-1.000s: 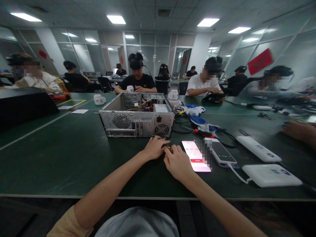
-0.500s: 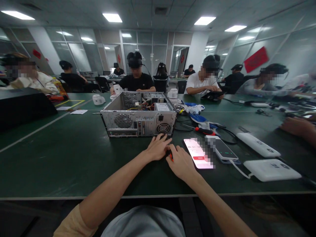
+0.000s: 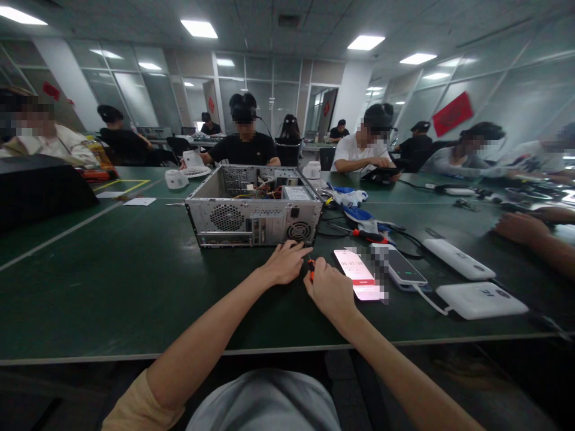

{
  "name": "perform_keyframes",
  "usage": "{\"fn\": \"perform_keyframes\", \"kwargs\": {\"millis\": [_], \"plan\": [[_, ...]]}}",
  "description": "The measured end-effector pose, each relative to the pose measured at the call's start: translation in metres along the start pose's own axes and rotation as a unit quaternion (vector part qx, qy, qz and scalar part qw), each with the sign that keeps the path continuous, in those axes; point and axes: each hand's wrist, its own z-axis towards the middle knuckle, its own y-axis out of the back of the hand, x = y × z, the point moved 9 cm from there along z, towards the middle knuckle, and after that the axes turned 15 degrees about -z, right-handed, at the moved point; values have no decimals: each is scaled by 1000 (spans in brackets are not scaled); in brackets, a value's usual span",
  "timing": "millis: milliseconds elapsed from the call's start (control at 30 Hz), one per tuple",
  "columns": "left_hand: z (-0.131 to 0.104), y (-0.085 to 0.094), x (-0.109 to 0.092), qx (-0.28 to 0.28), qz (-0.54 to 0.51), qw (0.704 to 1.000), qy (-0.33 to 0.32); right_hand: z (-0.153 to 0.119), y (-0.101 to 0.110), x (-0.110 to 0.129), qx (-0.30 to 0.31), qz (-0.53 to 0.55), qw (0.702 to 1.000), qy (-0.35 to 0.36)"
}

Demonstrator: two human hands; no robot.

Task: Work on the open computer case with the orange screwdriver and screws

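Observation:
An open computer case (image 3: 281, 206) lies on the green table before me, its rear panel with vents and slots facing me and wires showing inside. My right hand (image 3: 331, 290) is closed around a screwdriver (image 3: 311, 269) with an orange-and-black handle; its thin shaft points toward the case's lower right corner. Just left of it, my left hand (image 3: 286, 263) has its fingers stretched out by the case's bottom edge, close to the screwdriver's shaft. Whether those fingertips touch the shaft or the case, I cannot tell.
Right of my hands lie a lit phone (image 3: 354, 272), a second phone-like device (image 3: 402, 266) with a cable, and white power banks (image 3: 480, 300). Beyond them are a red-and-black screwdriver (image 3: 371, 236) and blue-and-white gloves (image 3: 359, 214). Several people sit around the table.
The view has shifted slightly. My right hand has turned a little on the screwdriver, and more of its handle and shaft shows. My left hand stays by the case edge.

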Motion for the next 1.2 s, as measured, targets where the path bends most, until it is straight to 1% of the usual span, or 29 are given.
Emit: {"fn": "perform_keyframes", "kwargs": {"millis": [67,167,200,267,367,433,533,667,833,967,1200], "plan": [[-4,15,0,-20,-8,1000,-11,0,-4,-3,16,-2,1000,-18],[-18,40,4,-50,-15,998,-45,1,-7,-6,35,2,999,-32],[-24,46,8,-53,-9,997,-52,1,-8,-6,41,5,999,-34],[-35,52,18,-46,12,997,-59,1,-10,-6,52,13,998,-36],[-48,54,32,-48,22,997,-59,2,-12,-6,66,26,997,-39],[-51,52,38,-50,16,997,-55,2,-13,-7,76,33,996,-45],[-51,51,41,-53,10,997,-47,2,-14,-8,99,49,992,-56],[-52,52,44,-55,10,998,-40,1,-14,-7,138,82,986,-52],[-57,59,52,-77,-2,996,-39,-2,-13,-12,164,82,981,-57],[-57,64,52,-92,-12,995,-46,-2,-11,-13,170,82,981,-52],[-57,60,48,-95,-15,994,-58,-3,-14,-15,171,98,979,-54]]}}
